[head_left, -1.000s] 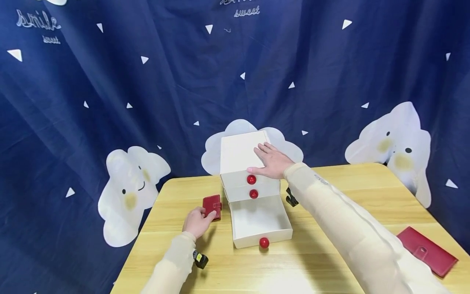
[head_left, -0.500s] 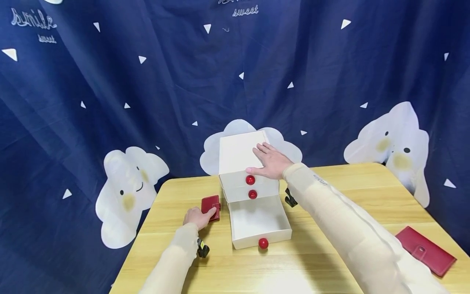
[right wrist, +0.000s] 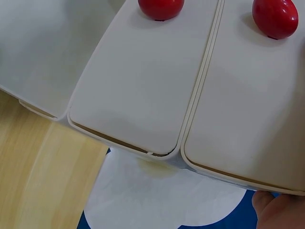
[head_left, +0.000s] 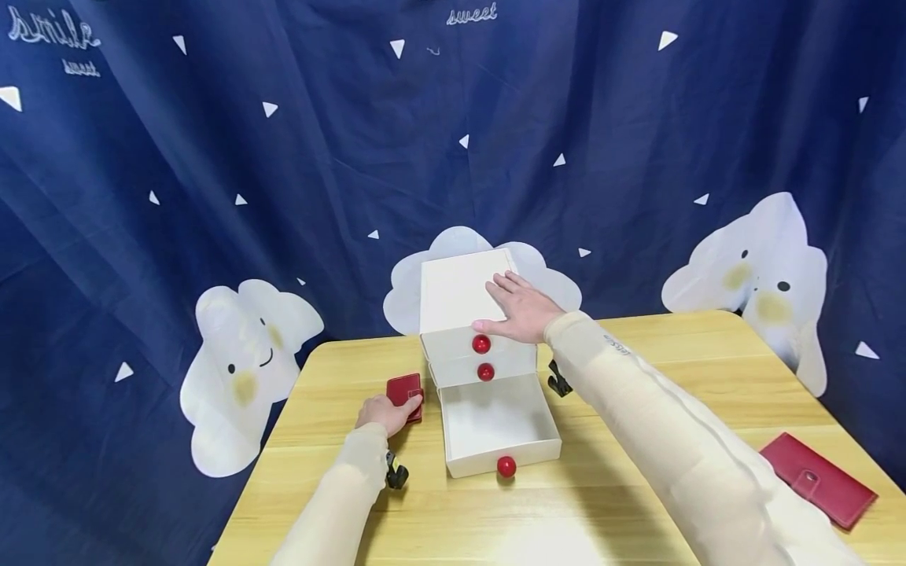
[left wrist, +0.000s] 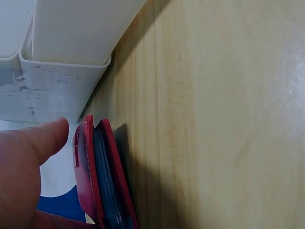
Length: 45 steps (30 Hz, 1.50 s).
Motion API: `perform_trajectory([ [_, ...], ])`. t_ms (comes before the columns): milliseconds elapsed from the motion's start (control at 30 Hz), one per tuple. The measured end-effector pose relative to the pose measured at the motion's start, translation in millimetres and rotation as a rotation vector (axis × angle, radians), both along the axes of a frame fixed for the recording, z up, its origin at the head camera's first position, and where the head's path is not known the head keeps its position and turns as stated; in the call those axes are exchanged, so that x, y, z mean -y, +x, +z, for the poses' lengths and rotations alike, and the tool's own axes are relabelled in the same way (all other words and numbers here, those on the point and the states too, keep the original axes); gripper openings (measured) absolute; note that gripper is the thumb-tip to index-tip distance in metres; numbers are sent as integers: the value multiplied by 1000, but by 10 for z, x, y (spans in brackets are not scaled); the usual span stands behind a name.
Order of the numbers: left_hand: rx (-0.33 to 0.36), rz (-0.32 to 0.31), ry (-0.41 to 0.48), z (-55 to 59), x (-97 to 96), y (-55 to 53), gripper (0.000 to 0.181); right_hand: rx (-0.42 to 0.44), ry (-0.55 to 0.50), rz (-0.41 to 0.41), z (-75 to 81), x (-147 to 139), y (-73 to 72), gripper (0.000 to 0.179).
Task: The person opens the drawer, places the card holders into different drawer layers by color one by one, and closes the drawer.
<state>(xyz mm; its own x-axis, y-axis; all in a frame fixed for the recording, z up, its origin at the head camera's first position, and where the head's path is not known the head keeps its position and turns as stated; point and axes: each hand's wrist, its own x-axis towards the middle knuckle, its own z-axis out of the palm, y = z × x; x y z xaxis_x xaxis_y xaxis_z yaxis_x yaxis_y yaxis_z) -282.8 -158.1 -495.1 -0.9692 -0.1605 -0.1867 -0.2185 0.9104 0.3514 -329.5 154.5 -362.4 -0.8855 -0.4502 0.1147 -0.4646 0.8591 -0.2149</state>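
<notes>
A small red card holder (head_left: 402,387) with a strap lies on the table left of a white drawer box (head_left: 453,295). My left hand (head_left: 382,415) is at its near left side, thumb stretched over its top. In the left wrist view the thumb (left wrist: 47,138) shows a slight gap from the card holder's cover (left wrist: 86,176), and a finger touches its lower edge. Flat on the box's top right side rests my right hand (head_left: 525,311), fingers straight. The lowest drawer (head_left: 499,417) is pulled out, with nothing in it; the two upper drawers are closed.
A larger red wallet (head_left: 817,479) lies at the table's right, beside my right sleeve. Red round knobs (head_left: 506,467) stick out of the drawer fronts. A dark blue curtain (head_left: 340,157) with clouds hangs behind the wooden table (head_left: 453,523).
My left hand has moved slightly farther over the card holder, its wrist turning and its thumb reaching across the strap. The right hand stays on the box. The head view has shifted a little.
</notes>
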Motion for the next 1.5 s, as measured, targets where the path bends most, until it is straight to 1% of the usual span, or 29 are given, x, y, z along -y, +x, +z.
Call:
perform_trajectory([
  [100,6,13,-12,-17,-12,-13,84,4,-2,0,-4,-4,5,99],
  [300,8,35,-19,-39,-36,-17,80,3,0,1,-4,-11,15,96],
  [567,-21,65,-16,-90,-56,-26,77,11,7,-10,-8,-15,-2,100],
  [733,-51,78,10,-116,-68,-12,74,22,12,-10,12,-9,6,100],
  [833,-67,103,47,-130,-76,-1,74,28,13,-7,25,-8,12,100],
  [967,-65,143,86,-157,-85,5,76,27,12,-4,32,-8,11,99],
  [1100,-60,144,104,-168,-79,10,76,25,9,-1,26,-8,5,98],
  [1267,-51,128,135,-166,-42,18,66,21,7,3,23,-16,4,99],
  [1500,-85,114,185,-165,31,40,55,-5,2,23,22,-30,5,97],
])
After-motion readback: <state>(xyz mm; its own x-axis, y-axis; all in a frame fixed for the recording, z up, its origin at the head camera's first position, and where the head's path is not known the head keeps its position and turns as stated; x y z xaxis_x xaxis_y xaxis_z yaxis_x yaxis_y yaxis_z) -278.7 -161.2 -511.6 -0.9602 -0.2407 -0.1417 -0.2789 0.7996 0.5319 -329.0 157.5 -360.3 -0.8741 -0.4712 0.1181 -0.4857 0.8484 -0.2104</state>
